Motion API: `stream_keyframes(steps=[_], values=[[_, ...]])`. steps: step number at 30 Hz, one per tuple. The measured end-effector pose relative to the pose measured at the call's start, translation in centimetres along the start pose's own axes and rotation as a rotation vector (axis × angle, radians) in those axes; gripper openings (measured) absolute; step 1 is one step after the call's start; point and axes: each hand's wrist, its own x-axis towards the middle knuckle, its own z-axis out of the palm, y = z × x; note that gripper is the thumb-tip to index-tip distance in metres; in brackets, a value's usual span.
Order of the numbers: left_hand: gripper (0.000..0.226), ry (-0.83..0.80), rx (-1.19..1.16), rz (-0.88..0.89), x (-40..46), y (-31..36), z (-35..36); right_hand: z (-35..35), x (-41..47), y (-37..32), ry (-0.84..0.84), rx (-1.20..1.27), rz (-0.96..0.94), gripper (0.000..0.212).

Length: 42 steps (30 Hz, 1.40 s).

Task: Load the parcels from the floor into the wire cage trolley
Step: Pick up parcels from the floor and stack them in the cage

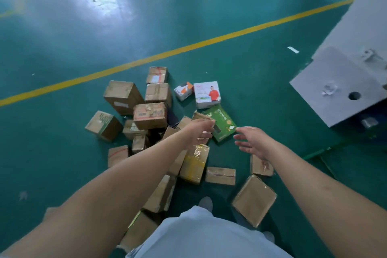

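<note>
Several cardboard parcels lie scattered on the green floor below me. Among them are a flat green box [224, 124], a white box with a printed picture [207, 94], a small orange and white box [183, 90] and a yellow taped parcel [194, 163]. Both my arms reach down over the pile. My left hand [201, 131] hovers with relaxed fingers at the green box's left edge, empty. My right hand [251, 141] is spread open just right of that box, holding nothing. The wire cage trolley is not in view.
A grey steel column base [339, 90] with a bolt hole stands at the right. Yellow floor lines [188, 47] cross the floor behind the pile. A brown parcel [254, 199] lies by my feet; my shoe [205, 203] shows beneath my pale clothing.
</note>
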Motion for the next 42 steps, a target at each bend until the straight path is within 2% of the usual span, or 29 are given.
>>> stream_keyframes(steps=[5,11,19,26,35,42], values=[[0.016,0.067,-0.103,-0.009,-1.4,-0.8,-1.2,1.5,1.5,-1.8,-0.081,-0.084,-0.009,0.03],[0.04,0.199,-0.242,-0.018,-2.7,-3.0,0.1,1.1,2.2,-2.9,-0.196,-0.217,-0.014,0.026],[0.025,0.383,-0.43,-0.025,-6.4,-4.2,4.6,-0.9,3.7,-3.4,-0.371,-0.359,-0.029,0.031],[0.021,0.559,-0.53,-0.076,-8.7,-8.9,6.8,0.6,3.5,-2.4,-0.499,-0.499,-0.026,0.027],[0.035,0.698,-0.717,-0.14,-11.0,-15.1,6.0,5.7,4.1,-0.1,-0.582,-0.65,0.006,0.029],[0.029,0.694,-0.768,-0.184,-11.1,-19.6,0.7,12.6,5.1,0.8,-0.563,-0.724,0.067,0.031]])
